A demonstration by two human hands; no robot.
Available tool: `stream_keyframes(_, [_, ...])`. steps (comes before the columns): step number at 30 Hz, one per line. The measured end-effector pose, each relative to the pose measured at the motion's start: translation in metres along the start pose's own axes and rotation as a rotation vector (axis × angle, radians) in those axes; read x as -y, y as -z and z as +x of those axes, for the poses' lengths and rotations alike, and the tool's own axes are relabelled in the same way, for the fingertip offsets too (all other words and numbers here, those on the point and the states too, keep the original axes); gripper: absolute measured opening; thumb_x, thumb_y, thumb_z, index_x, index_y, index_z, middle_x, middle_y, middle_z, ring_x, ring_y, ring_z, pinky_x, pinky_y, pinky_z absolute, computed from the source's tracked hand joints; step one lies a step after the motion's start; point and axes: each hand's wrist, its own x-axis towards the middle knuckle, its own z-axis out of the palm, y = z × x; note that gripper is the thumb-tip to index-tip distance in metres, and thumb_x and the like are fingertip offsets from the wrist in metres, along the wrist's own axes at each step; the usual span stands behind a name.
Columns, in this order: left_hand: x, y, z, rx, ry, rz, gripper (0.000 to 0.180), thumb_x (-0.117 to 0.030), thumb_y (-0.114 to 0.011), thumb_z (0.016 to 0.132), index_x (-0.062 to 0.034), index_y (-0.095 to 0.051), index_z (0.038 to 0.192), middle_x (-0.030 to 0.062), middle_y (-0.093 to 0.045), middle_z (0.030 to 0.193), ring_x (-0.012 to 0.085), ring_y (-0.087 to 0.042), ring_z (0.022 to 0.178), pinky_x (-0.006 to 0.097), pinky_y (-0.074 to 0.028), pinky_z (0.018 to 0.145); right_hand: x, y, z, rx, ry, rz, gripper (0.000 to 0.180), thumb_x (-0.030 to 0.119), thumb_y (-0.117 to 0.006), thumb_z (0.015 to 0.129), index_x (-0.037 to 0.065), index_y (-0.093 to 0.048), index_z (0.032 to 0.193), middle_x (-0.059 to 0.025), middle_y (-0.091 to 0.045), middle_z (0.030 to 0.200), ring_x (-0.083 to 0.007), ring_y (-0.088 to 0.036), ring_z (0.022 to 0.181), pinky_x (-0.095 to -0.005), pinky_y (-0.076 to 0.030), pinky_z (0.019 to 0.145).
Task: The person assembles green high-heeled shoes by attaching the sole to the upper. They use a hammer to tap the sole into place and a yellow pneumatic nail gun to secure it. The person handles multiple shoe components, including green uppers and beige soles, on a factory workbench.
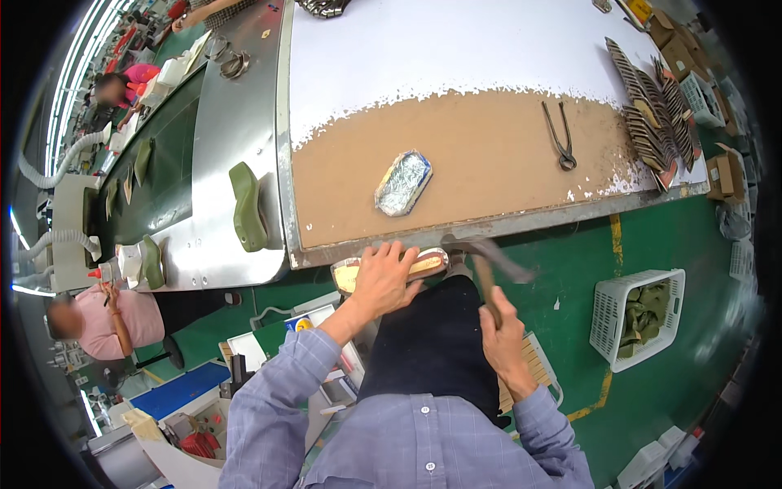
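My left hand [381,281] presses on a shoe last [432,261] with a cream underside and a reddish-brown edge, held lengthwise above my lap at the table's front edge. My fingers wrap over its middle and hide part of it. In my right hand [503,342] is the wooden handle of a hammer [485,281]. The hammer's metal head, smeared by motion, is beside the right end of the last. On the brown part of the tabletop [342,196] lies an oval tray wrapped in clear plastic [403,184]. Farther right rest metal pincers [560,140].
Striped shoe uppers [652,114] are piled at the table's right end. A green shoe last [247,207] stands on the metal counter at left. A white basket [604,326] of green pieces sits on the floor at right. A person in pink [126,324] works at left.
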Motion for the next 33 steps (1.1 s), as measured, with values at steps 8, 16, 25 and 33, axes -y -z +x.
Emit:
stream_keyframes(8, [-0.003,-0.002,0.003,0.028,0.018,-0.020,0.061,-0.040,-0.081,0.078,-0.0107,-0.060,0.127,0.0089,-0.059,0.106,0.0263,-0.061,0.101,0.043,-0.044,0.082,0.002,0.010,-0.005,0.174,-0.062,-0.054,0.031,0.013,-0.070,0.097,0.012,-0.069,0.128,-0.0155,-0.068,0.090,-0.0321,-0.069,0.075,-0.0421,-0.057,0.068])
stream_keyframes(16, [-0.001,-0.013,0.022,0.123,0.058,-0.132,0.063,-0.037,-0.082,0.072,-0.0078,-0.059,0.123,0.0135,-0.063,0.104,0.0349,-0.066,0.093,0.048,-0.051,0.078,-0.057,0.004,0.109,0.026,0.113,-0.700,0.050,0.008,-0.065,0.096,0.019,-0.059,0.144,-0.0136,-0.062,0.095,-0.0366,-0.062,0.076,-0.0493,-0.051,0.066])
stream_keyframes(25, [0.109,0.107,-0.071,-0.757,0.564,-1.383,0.066,-0.013,-0.085,0.084,0.0011,-0.045,0.134,0.0131,-0.065,0.119,0.0223,-0.067,0.108,0.036,-0.057,0.095,-0.107,0.031,0.071,-0.101,-0.159,-0.264,0.043,0.012,-0.061,0.102,0.001,-0.054,0.143,-0.0208,-0.062,0.129,-0.0341,-0.061,0.118,-0.0438,-0.048,0.101])
stream_keyframes(33, [0.188,-0.055,-0.058,-0.737,1.196,-0.904,0.050,-0.020,-0.083,0.084,0.0011,-0.061,0.125,0.0157,-0.070,0.114,0.0205,-0.071,0.093,0.032,-0.058,0.071,-0.135,0.038,0.018,0.305,-0.425,-0.243,0.034,0.012,-0.057,0.104,0.000,-0.061,0.135,-0.0169,-0.070,0.099,-0.0262,-0.067,0.089,-0.0372,-0.054,0.082])
